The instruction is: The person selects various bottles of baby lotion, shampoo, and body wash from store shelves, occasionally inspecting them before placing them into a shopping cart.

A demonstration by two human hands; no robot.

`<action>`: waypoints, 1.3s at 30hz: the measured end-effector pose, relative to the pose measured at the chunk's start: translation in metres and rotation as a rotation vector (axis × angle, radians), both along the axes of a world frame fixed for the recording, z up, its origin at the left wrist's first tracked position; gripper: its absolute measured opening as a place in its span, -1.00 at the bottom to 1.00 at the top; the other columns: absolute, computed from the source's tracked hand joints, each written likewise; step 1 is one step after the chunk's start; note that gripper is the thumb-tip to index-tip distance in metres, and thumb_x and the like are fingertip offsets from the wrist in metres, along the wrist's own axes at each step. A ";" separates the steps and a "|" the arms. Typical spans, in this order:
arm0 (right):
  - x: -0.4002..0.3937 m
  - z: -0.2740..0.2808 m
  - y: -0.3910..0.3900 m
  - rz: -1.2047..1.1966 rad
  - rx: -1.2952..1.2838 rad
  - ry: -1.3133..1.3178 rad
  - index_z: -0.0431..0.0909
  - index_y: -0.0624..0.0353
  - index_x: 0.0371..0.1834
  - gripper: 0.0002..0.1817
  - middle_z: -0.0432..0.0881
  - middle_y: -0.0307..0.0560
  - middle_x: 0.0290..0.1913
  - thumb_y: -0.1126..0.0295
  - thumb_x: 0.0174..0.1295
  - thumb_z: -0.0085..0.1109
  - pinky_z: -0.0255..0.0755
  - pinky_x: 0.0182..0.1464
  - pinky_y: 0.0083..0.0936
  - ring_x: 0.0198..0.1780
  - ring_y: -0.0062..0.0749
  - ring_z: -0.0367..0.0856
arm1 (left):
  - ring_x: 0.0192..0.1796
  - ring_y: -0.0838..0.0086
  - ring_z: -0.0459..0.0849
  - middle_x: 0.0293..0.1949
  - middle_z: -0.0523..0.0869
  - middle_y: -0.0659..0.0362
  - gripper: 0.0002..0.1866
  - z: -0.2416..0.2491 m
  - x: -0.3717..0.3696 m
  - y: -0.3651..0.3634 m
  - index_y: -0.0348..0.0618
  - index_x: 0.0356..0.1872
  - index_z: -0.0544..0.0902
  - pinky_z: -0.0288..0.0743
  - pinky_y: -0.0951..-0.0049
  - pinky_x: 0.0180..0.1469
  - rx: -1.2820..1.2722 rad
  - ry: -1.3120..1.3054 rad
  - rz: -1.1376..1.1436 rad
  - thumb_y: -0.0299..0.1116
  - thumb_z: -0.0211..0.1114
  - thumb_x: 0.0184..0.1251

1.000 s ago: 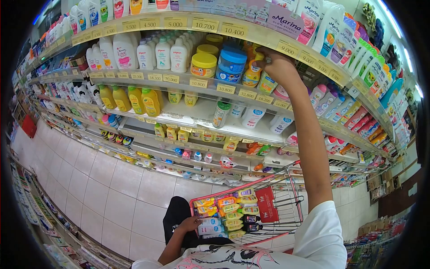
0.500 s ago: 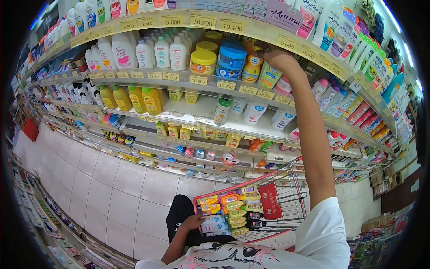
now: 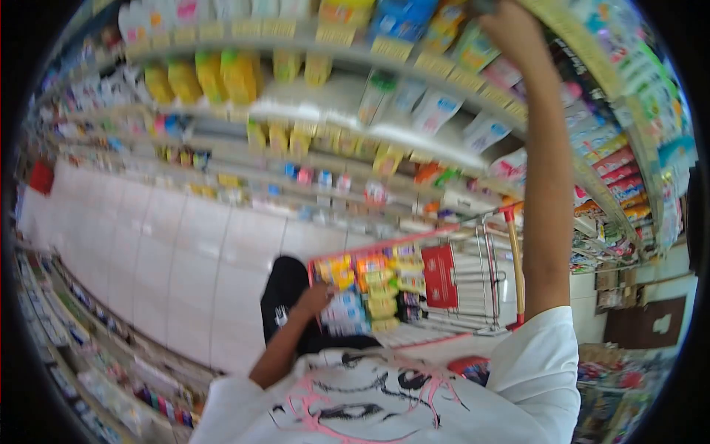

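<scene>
My right hand (image 3: 512, 28) is raised to the upper shelf at the top of the view, above a green and white pack (image 3: 475, 47) and beside an orange-yellow bottle (image 3: 444, 27). Its fingers are blurred and cut off by the frame edge, so their grip cannot be made out. Low down, my left hand (image 3: 316, 297) rests at the left rim of a shopping cart (image 3: 382, 243), by white and blue bottles (image 3: 345, 308). Rows of yellow bottles (image 3: 381, 288) lie in the cart. Motion blurs the left fingers.
Long shelves (image 3: 318, 105) of bottles cross the view, with large yellow bottles (image 3: 238, 77) at left. A red sign (image 3: 440, 277) hangs in the cart. Tiled floor (image 3: 185, 255) lies to the left, another shelf (image 3: 89, 325) at lower left.
The view has tilted downward, so the shelves and my right hand appear higher and more of the shirt shows. My right hand remains at the upper shelf, my left at the cart.
</scene>
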State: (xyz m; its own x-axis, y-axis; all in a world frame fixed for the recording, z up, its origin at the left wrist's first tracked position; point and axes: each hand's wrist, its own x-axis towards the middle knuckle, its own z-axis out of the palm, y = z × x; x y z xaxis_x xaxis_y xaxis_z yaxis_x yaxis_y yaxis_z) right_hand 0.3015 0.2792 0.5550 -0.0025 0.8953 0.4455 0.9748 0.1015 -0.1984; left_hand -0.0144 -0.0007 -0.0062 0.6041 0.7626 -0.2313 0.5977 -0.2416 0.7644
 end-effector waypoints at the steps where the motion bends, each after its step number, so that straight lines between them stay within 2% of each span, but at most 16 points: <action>1: -0.012 -0.013 -0.014 0.021 0.200 -0.185 0.27 0.25 0.37 -0.29 0.56 0.26 0.16 0.29 0.18 0.35 0.33 0.25 -0.16 0.18 -0.03 0.52 | -0.06 0.00 0.64 -0.20 0.66 -0.12 -0.79 0.016 0.008 0.006 -0.17 -0.15 0.67 0.54 0.07 -0.02 0.033 -0.029 0.025 -0.37 0.18 0.24; 2: -0.023 -0.029 -0.035 0.053 0.415 -0.361 0.29 0.30 0.34 -0.32 0.58 0.25 0.13 0.29 0.21 0.34 0.41 0.17 -0.13 0.10 0.02 0.58 | -0.03 0.00 0.64 -0.13 0.65 -0.13 -0.74 0.005 0.015 0.011 -0.22 -0.11 0.64 0.55 0.09 0.02 0.023 0.001 0.076 -0.45 0.19 0.17; 4: -0.020 -0.053 -0.061 0.247 0.524 -0.488 0.57 0.06 0.18 -0.51 0.63 -0.05 0.17 0.23 0.17 0.36 0.27 0.33 -0.22 0.21 -0.16 0.55 | 0.19 -0.02 0.52 0.11 0.54 -0.18 -0.59 -0.030 0.030 0.010 -0.30 0.08 0.54 0.47 0.17 0.21 0.090 0.170 0.084 -0.41 0.23 0.18; 7: -0.058 -0.119 -0.137 0.420 0.231 0.085 0.59 0.15 0.10 -0.55 0.65 -0.06 0.11 0.49 0.08 0.38 0.33 0.27 -0.23 0.15 -0.15 0.59 | 0.20 0.09 0.52 0.16 0.51 -0.10 -0.53 -0.062 0.051 0.015 -0.25 0.14 0.52 0.47 0.12 0.18 0.176 0.423 0.003 -0.38 0.27 0.16; 10: -0.074 -0.206 -0.205 0.361 -0.216 0.324 0.61 0.11 0.09 -0.58 0.60 -0.03 0.18 0.48 0.10 0.36 0.22 0.38 -0.18 0.26 -0.10 0.50 | 0.18 0.22 0.53 0.11 0.54 0.06 -0.62 -0.102 0.068 0.015 -0.13 0.12 0.55 0.47 0.13 0.15 0.232 0.641 0.002 -0.35 0.17 0.27; 16: -0.061 -0.370 -0.320 0.217 -0.668 0.657 0.58 0.23 0.04 -0.65 0.66 0.07 0.01 0.47 0.18 0.34 0.48 0.09 -0.36 0.02 -0.09 0.65 | 0.18 0.30 0.47 0.01 0.56 0.20 -0.67 -0.145 0.079 0.010 -0.07 0.06 0.62 0.38 0.03 0.16 0.288 0.730 0.019 -0.28 0.14 0.30; 21: -0.043 -0.422 -0.364 0.075 -0.787 0.789 0.61 0.27 0.00 -0.71 0.71 0.04 -0.15 0.41 0.25 0.32 0.51 -0.03 -0.44 -0.13 -0.33 0.69 | -0.07 0.24 0.62 -0.15 0.61 0.02 -0.78 -0.171 0.084 0.015 -0.17 -0.22 0.73 0.62 0.26 -0.18 0.476 0.688 -0.046 -0.31 0.28 0.17; 22: -0.040 -0.427 -0.362 0.071 -0.788 0.790 0.61 0.27 0.00 -0.71 0.71 0.04 -0.15 0.41 0.25 0.32 0.51 -0.03 -0.44 -0.13 -0.33 0.69 | -0.07 0.24 0.62 -0.15 0.61 0.02 -0.78 -0.158 0.083 0.023 -0.17 -0.22 0.73 0.62 0.26 -0.18 0.475 0.686 -0.050 -0.31 0.28 0.17; 24: -0.037 -0.437 -0.349 -0.059 -0.833 0.913 0.56 0.29 0.09 -0.64 0.69 0.00 -0.19 0.34 0.30 0.28 0.50 -0.13 -0.51 -0.21 -0.47 0.65 | -0.16 0.18 0.68 -0.16 0.63 -0.06 -0.72 -0.106 0.073 0.044 -0.26 -0.19 0.71 0.62 0.23 -0.14 -0.010 0.443 -0.036 -0.30 0.34 0.13; 26: -0.032 -0.457 -0.334 -0.125 -0.753 0.936 0.52 0.29 0.15 -0.60 0.68 -0.04 -0.19 0.29 0.33 0.26 0.48 -0.18 -0.56 -0.24 -0.54 0.61 | -0.25 0.12 0.70 -0.22 0.66 -0.12 -0.61 -0.084 0.059 0.047 -0.32 -0.15 0.67 0.59 0.22 -0.15 -0.031 0.255 -0.085 -0.21 0.40 0.10; 28: -0.039 -0.454 -0.308 -0.182 -0.661 0.962 0.48 0.28 0.20 -0.55 0.66 -0.09 -0.18 0.25 0.35 0.23 0.46 -0.22 -0.61 -0.28 -0.60 0.57 | -0.40 0.36 0.65 -0.37 0.65 0.04 -0.62 -0.027 0.058 0.041 -0.30 -0.08 0.64 0.53 0.37 -0.24 0.161 -0.398 0.105 -0.20 0.38 0.23; 29: -0.048 -0.436 -0.294 -0.171 -0.637 1.100 0.46 0.27 0.23 -0.54 0.65 -0.12 -0.16 0.23 0.37 0.21 0.44 -0.24 -0.65 -0.30 -0.62 0.55 | -0.40 0.36 0.65 -0.37 0.65 0.04 -0.62 0.011 0.055 0.041 -0.30 -0.08 0.64 0.53 0.37 -0.24 0.175 -0.390 0.093 -0.20 0.38 0.23; 31: -0.059 -0.398 -0.271 -0.152 -0.601 1.244 0.43 0.25 0.27 -0.52 0.63 -0.16 -0.15 0.22 0.38 0.19 0.42 -0.26 -0.68 -0.32 -0.64 0.52 | -0.34 0.65 0.57 -0.35 0.62 0.23 -0.65 0.091 0.049 0.036 -0.38 0.00 0.59 0.47 0.54 -0.26 -0.491 -0.458 0.180 -0.29 0.30 0.36; 34: -0.061 -0.347 -0.249 0.023 -0.681 1.279 0.47 0.25 0.23 -0.55 0.60 -0.20 -0.13 0.23 0.38 0.21 0.42 -0.25 -0.70 -0.30 -0.65 0.50 | -0.30 0.81 0.45 -0.31 0.56 0.37 -0.75 0.147 0.043 0.024 -0.35 -0.01 0.59 0.40 0.66 -0.29 -0.589 -0.714 0.258 -0.38 0.25 0.42; 36: -0.060 -0.316 -0.240 0.268 -0.653 1.254 0.51 0.25 0.18 -0.58 0.58 -0.25 -0.16 0.27 0.34 0.26 0.42 -0.26 -0.68 -0.28 -0.67 0.49 | -0.33 0.69 0.52 -0.26 0.62 0.28 -0.71 0.187 0.044 0.025 -0.33 -0.01 0.59 0.44 0.60 -0.27 -0.502 -0.784 0.254 -0.41 0.34 0.32; 39: -0.076 -0.227 -0.239 0.275 -0.585 0.872 0.56 0.24 0.09 -0.63 0.59 -0.21 -0.20 0.33 0.26 0.34 0.40 -0.26 -0.69 -0.28 -0.67 0.50 | -0.22 0.32 0.67 -0.19 0.65 0.02 -0.61 0.236 0.046 0.027 -0.35 -0.05 0.62 0.54 0.44 -0.15 0.352 -0.573 0.263 -0.44 0.46 0.08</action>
